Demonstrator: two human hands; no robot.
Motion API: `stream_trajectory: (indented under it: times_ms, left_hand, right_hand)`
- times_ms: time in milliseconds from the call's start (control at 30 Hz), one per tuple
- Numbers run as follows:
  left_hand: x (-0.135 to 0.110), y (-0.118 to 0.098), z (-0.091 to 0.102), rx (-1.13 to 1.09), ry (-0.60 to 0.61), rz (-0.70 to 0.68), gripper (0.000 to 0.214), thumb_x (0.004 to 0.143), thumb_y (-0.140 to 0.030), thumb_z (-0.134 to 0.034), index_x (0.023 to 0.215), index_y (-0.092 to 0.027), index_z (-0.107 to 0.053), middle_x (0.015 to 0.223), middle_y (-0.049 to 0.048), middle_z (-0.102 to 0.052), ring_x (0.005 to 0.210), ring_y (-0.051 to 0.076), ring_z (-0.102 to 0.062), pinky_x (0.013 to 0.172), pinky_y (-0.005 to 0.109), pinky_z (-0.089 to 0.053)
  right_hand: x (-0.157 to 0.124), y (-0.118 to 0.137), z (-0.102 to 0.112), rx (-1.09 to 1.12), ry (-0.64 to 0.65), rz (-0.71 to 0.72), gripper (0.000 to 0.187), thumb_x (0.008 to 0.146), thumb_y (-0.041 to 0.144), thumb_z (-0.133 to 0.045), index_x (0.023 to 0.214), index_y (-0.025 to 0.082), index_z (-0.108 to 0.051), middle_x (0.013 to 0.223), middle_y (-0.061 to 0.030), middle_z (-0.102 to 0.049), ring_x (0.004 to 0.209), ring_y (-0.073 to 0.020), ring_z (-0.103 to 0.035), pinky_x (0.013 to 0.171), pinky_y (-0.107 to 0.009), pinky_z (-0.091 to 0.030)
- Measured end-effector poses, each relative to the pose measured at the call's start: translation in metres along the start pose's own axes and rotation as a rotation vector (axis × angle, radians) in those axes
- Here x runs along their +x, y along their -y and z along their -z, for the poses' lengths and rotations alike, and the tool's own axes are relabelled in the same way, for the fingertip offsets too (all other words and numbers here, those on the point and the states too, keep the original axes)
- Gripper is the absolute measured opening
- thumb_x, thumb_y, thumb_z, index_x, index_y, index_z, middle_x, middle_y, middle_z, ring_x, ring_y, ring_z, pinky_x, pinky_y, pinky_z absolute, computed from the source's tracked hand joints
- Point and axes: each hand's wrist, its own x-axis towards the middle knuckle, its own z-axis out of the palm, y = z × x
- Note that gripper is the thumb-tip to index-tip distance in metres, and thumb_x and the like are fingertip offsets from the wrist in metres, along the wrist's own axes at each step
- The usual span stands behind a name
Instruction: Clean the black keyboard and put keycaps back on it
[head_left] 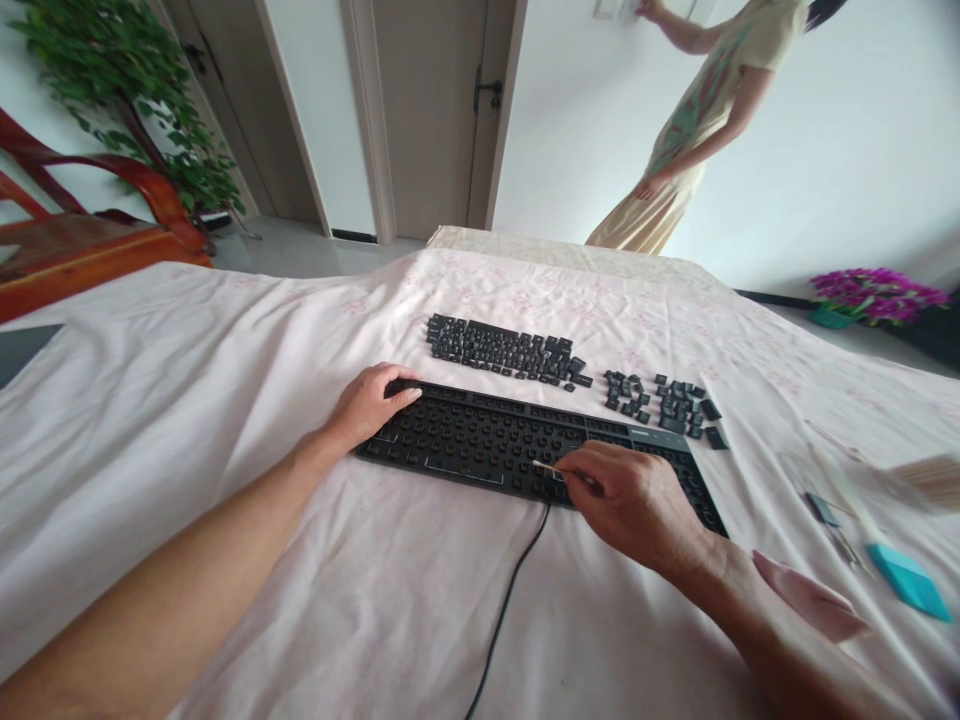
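Note:
A black keyboard (457,440) with its keycaps off lies on the pink cloth, its cable (506,595) running toward me. My left hand (377,402) grips the keyboard's far left corner, thumb on top and fingers along the back edge. Pinched in my right hand (619,490) is a cotton swab (545,466), its white tip down among the bare key sockets right of the middle. That hand covers part of the keyboard's right side. Behind the keyboard lie the loose black keycaps (502,350), with a second group of keycaps (667,405) farther right.
To the right lie a blue block-like item (909,580), a folded pink cloth (810,597), small slim tools (836,528) and a blurred tan bundle (930,482). A person (701,130) stands beyond the table by the wall. A wooden chair (97,220) is at left.

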Motion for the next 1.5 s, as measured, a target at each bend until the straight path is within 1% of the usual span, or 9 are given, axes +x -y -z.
stream_trajectory:
  times_ms: [100,200,333,533,733,1000,1133,1333,1500]
  left_hand:
    - [0.000,0.000,0.000,0.001,0.001,0.004,0.029,0.084,-0.041,-0.053,0.105,-0.024,-0.066,0.107,0.0022,-0.067,0.102,0.022,-0.060,0.094,0.034,-0.045]
    - [-0.001,-0.001,0.000,-0.005,0.004,0.003,0.029,0.084,-0.041,-0.053,0.104,-0.024,-0.066,0.106,0.0021,-0.067,0.101,0.021,-0.060,0.094,0.034,-0.045]
    - [-0.001,-0.002,0.000,-0.010,0.004,0.005,0.029,0.084,-0.041,-0.053,0.104,-0.024,-0.066,0.107,0.0019,-0.067,0.101,0.022,-0.060,0.094,0.034,-0.045]
    - [0.000,-0.001,0.000,-0.009,-0.001,0.005,0.029,0.084,-0.042,-0.053,0.104,-0.024,-0.066,0.106,0.0021,-0.067,0.101,0.022,-0.061,0.093,0.035,-0.045]
    - [0.000,-0.001,-0.001,-0.005,-0.002,-0.002,0.029,0.084,-0.042,-0.053,0.103,-0.025,-0.066,0.107,0.0016,-0.068,0.101,0.022,-0.061,0.093,0.034,-0.045]
    - [0.000,-0.001,0.000,-0.009,0.008,0.006,0.030,0.085,-0.043,-0.053,0.105,-0.025,-0.066,0.107,0.0022,-0.067,0.102,0.022,-0.060,0.093,0.034,-0.045]
    - [0.000,-0.001,0.000,-0.017,0.011,0.004,0.030,0.085,-0.043,-0.052,0.104,-0.024,-0.066,0.108,0.0024,-0.067,0.103,0.022,-0.060,0.094,0.034,-0.045]
    - [0.000,-0.002,0.000,-0.013,0.016,0.011,0.031,0.085,-0.043,-0.052,0.105,-0.025,-0.066,0.109,0.0026,-0.067,0.104,0.022,-0.060,0.095,0.035,-0.044]
    - [0.000,-0.001,0.000,-0.012,0.011,0.002,0.030,0.084,-0.043,-0.053,0.104,-0.025,-0.066,0.108,0.0023,-0.067,0.103,0.022,-0.060,0.095,0.035,-0.044]
  right_hand:
    - [0.001,-0.001,0.000,-0.047,-0.043,-0.038,0.022,0.083,0.018,-0.050,0.086,0.023,-0.071,0.079,0.0000,-0.069,0.071,-0.0134,-0.064,0.060,-0.022,-0.038]
    - [0.002,-0.002,0.000,-0.072,-0.017,-0.059,0.022,0.083,0.018,-0.050,0.085,0.024,-0.071,0.078,0.0006,-0.069,0.071,-0.0137,-0.064,0.058,-0.022,-0.037]
    - [0.002,-0.004,0.000,-0.047,0.029,-0.048,0.022,0.081,0.017,-0.051,0.082,0.024,-0.071,0.079,0.0014,-0.070,0.071,-0.0132,-0.064,0.058,-0.022,-0.038]
    - [0.003,-0.005,-0.001,-0.073,-0.007,-0.064,0.022,0.082,0.018,-0.050,0.085,0.024,-0.071,0.082,0.0010,-0.070,0.073,-0.0134,-0.065,0.060,-0.022,-0.038]
    - [0.003,-0.005,0.000,-0.069,0.017,-0.055,0.021,0.081,0.017,-0.051,0.082,0.024,-0.071,0.079,0.0012,-0.070,0.072,-0.0133,-0.065,0.060,-0.023,-0.038]
    - [0.003,-0.002,0.001,-0.088,0.026,-0.066,0.023,0.081,0.017,-0.050,0.084,0.024,-0.072,0.079,0.0015,-0.070,0.071,-0.0127,-0.065,0.059,-0.023,-0.037]
    - [0.004,-0.002,0.003,-0.101,0.045,-0.080,0.023,0.081,0.017,-0.050,0.086,0.025,-0.072,0.082,0.0014,-0.070,0.074,-0.0139,-0.065,0.060,-0.023,-0.037]
    - [0.003,-0.001,0.008,-0.079,0.104,-0.032,0.024,0.081,0.015,-0.049,0.083,0.024,-0.071,0.081,0.0004,-0.071,0.074,-0.0139,-0.065,0.060,-0.022,-0.039]
    - [0.003,-0.006,0.008,-0.089,0.080,-0.042,0.023,0.082,0.015,-0.051,0.083,0.025,-0.072,0.081,0.0004,-0.070,0.073,-0.0135,-0.064,0.061,-0.021,-0.040]
